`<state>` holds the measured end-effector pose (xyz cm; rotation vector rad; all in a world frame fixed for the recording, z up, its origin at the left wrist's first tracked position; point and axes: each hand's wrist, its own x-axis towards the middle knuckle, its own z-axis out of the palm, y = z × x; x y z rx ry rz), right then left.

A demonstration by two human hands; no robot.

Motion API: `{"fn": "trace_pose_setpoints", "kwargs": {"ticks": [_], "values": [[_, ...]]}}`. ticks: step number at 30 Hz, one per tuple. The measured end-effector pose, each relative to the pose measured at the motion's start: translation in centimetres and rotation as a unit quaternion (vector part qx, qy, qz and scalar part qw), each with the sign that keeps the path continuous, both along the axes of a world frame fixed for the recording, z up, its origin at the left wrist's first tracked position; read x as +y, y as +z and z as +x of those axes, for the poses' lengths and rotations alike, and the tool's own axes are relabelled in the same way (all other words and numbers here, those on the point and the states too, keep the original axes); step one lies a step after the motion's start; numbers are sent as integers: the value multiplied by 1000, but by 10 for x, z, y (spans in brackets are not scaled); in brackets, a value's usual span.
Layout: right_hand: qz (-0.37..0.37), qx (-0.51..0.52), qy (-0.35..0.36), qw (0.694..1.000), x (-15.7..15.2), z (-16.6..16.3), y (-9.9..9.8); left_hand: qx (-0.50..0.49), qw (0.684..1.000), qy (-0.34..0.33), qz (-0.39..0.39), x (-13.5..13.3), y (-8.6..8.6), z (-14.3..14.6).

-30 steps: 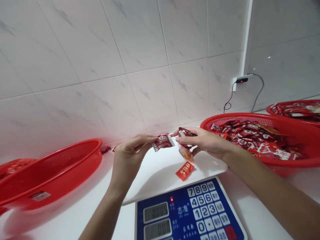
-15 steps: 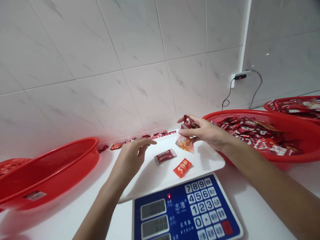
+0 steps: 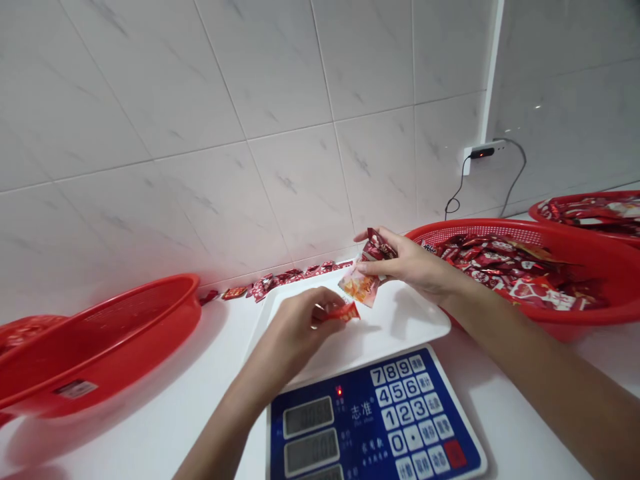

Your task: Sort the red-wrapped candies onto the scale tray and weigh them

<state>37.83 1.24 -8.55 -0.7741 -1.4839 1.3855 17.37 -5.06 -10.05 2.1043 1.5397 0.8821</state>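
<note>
My left hand (image 3: 305, 323) is closed on a small red candy packet (image 3: 346, 311), held low over the white tray of the scale (image 3: 390, 333). The fingers hide part of that packet, and whether another is under them I cannot tell. Above the tray's far right side, my right hand (image 3: 407, 263) grips several wrapped candies. Among these are a pink and orange packet (image 3: 361, 283) and a dark red one (image 3: 376, 247). Below the tray is the scale's blue panel (image 3: 357, 430), with grey displays and number keys.
A red basket (image 3: 500, 317) full of wrapped candies stands at right, with another red basket (image 3: 590, 197) behind it. Large red baskets (image 3: 125, 360) stand at left. Candy packets (image 3: 285, 275) line the tiled wall. A cable (image 3: 457, 190) hangs from a socket.
My left hand has moved right and down and picked up the red packet from the tray. The dark red packet no longer shows there. The right hand's candies have shifted slightly left.
</note>
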Motion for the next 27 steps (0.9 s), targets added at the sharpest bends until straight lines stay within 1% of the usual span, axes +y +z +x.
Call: {"fn": "trace_pose_setpoints", "kwargs": {"ticks": [4, 7, 11, 16, 22, 27], "values": [[6, 3, 3, 1000, -1, 1, 0, -61, 997, 50, 14, -3, 19, -16], [10, -1, 9, 1000, -2, 0, 0, -75, 995, 63, 17, -6, 26, -21], [13, -13, 15, 1000, -1, -1, -1, -67, 995, 71, 3, -4, 25, -22], [20, -24, 7, 999, -1, 0, -1, -53, 995, 85, 30, -4, 23, -20], [31, -31, 16, 999, -3, 1, -1, -43, 996, 75, 24, -5, 22, -17], [32, -43, 28, 998, -3, 1, -1, -75, 995, 45, 50, -3, 18, -18]]}}
